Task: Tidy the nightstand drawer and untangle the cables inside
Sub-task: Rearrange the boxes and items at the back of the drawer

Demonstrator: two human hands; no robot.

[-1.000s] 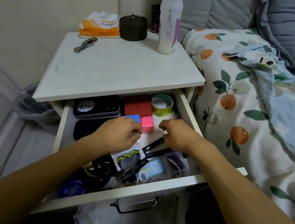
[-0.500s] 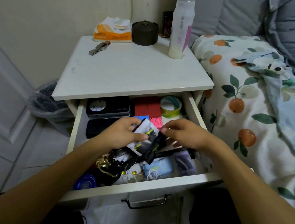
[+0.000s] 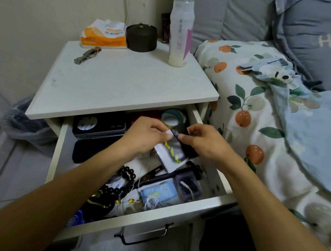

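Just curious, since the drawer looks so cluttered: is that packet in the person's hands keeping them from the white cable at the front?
Yes. The left hand and right hand both pinch the black and white packet above the drawer, and dark beads lie beside the white cable.

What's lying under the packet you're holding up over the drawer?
Under the packet, pinched by left hand and right hand: a black clip, dark beads, a blue pouch. The drawer floor directly beneath is covered.
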